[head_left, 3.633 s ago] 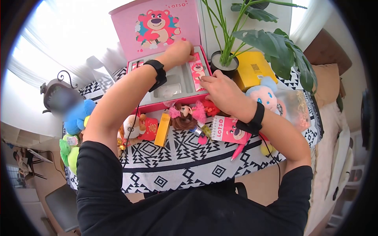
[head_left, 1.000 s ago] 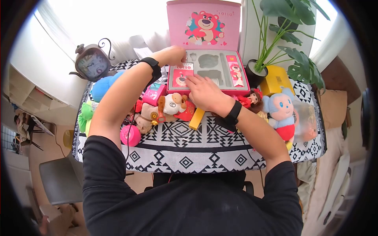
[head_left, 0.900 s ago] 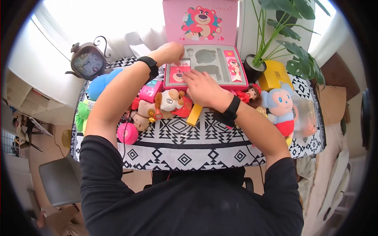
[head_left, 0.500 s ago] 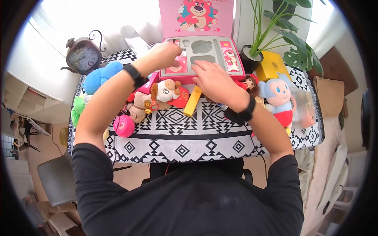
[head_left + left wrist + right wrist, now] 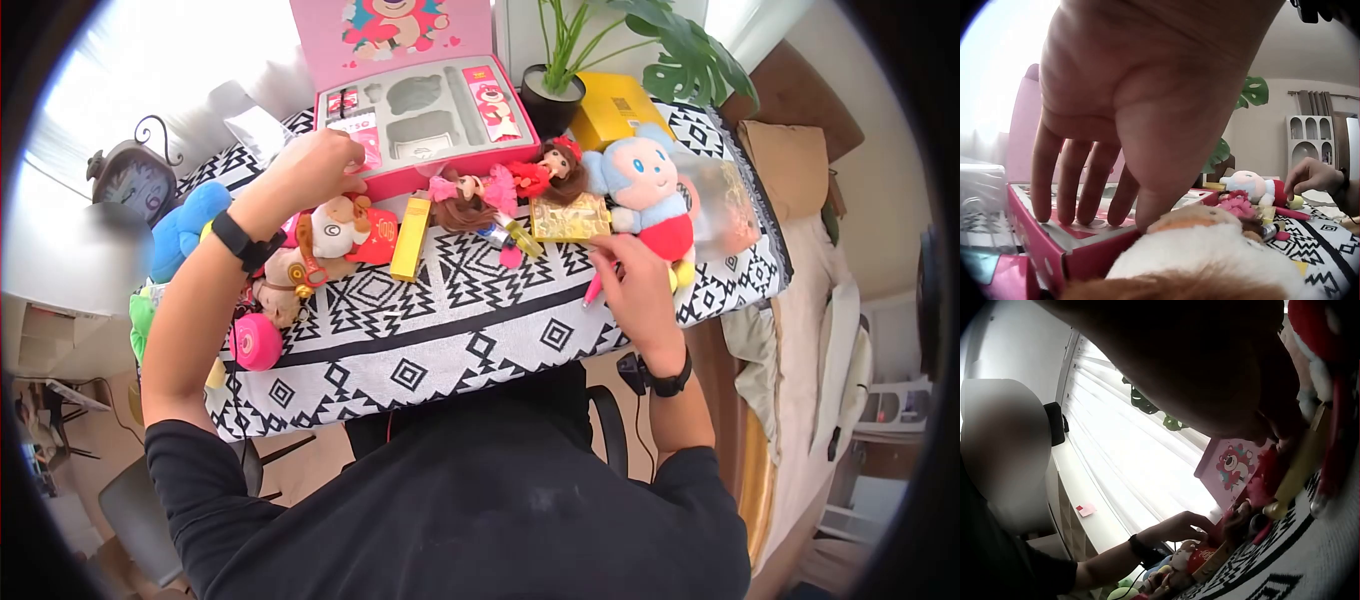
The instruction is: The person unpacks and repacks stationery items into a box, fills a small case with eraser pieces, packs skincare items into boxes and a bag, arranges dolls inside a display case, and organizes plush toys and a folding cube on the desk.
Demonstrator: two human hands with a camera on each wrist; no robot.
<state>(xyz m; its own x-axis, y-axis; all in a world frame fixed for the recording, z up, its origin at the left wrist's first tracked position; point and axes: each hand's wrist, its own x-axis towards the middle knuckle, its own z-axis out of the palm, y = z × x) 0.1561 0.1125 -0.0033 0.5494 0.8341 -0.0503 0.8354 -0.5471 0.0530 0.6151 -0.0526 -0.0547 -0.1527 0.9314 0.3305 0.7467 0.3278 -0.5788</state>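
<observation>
The pink pen (image 5: 593,290), near right on the bench (image 5: 440,345), could be rolled off if clipped by the right hand (image 5: 640,288) — fingers loosely parted, contact unclear. The notepad (image 5: 368,140) (near left in the pink box (image 5: 405,182)) could be pushed askew by the straight fingers of the left hand (image 5: 318,168). It is partly hidden there; the lid (image 5: 400,42) is cut off.

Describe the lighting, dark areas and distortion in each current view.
Head: the curtain is overexposed, corners are black, and the tablecloth bows along its front edge. Left wrist: the left hand looms large, its palm shaded, with glare at upper left. Right wrist: the right hand is almost black against the bright curtain, its detail mostly lost.
</observation>
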